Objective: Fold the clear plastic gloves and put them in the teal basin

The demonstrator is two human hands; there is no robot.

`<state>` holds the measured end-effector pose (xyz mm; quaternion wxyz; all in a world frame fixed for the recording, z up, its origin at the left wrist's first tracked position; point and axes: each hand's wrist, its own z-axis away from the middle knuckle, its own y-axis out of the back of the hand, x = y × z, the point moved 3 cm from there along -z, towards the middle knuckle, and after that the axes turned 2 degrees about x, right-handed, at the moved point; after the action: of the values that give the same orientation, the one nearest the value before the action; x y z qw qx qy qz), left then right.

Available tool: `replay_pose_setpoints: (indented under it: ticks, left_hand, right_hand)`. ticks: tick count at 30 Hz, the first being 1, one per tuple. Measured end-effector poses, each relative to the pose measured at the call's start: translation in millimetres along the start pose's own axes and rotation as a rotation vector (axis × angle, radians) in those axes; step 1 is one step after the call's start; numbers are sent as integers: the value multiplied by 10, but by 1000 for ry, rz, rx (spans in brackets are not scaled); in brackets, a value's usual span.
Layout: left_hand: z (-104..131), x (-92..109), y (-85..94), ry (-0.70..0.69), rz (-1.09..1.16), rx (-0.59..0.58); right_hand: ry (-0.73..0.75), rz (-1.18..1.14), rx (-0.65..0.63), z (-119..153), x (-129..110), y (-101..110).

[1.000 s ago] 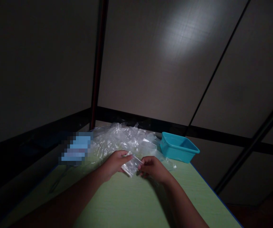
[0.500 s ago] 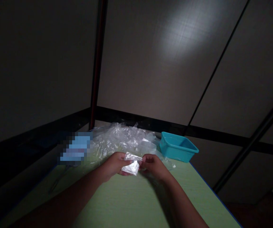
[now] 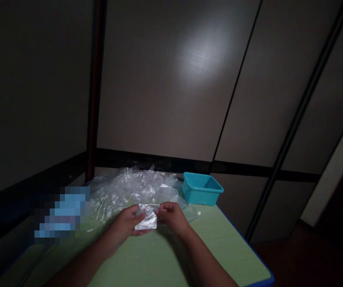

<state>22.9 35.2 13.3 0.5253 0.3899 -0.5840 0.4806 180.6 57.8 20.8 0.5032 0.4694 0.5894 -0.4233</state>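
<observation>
A small, shiny, folded clear plastic bag is held between my two hands over the green table. My left hand grips its left side, thumb on top and fingers beneath. At its right edge, my right hand pinches the bag with thumb and fingers closed. Just beyond the hands lies a large crumpled heap of clear plastic bags, spread over the far part of the table.
A turquoise plastic basin stands at the table's far right corner. On the left is a blurred-out blue item. The green table has a blue edge. Dark-framed panels rise behind it.
My view has turned to the right, so the table, basin and heap appear farther left and slightly lower. Both hands still hold the folded bag, which looks more level now.
</observation>
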Motion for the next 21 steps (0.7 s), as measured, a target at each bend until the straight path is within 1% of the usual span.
replay_pose_setpoints:
  ticks: [4,7,10,12,14,16,19,21]
  left_hand:
    - [40,21,-36,46,-56,-13]
    - [40,35,-42,72,-70,-2]
    - [21,34,-37,66,-70,-3]
    - [7,20,-42,40,-87,-31]
    - [-4,-7,-50,-5,-114,-58]
    - [-11,-40,-57,-71,-140,-73]
    - [-10,-86,-63,-190,-205,-93]
    - [-2,-105,-61,-258,-287,-108]
  right_hand:
    - [51,0,50,-45,45,36]
    - [82,14,85,-70,31,99]
    - [120,40,139,-97,-64,225]
    - [152,72,186,-122,-174,357]
    - [187,115,239,-153,-316,543]
    - [223,168,302,-193,-479,793]
    - [250,256,403,-279,-717,1258]
    - [231,313,465,-361,-840,1574]
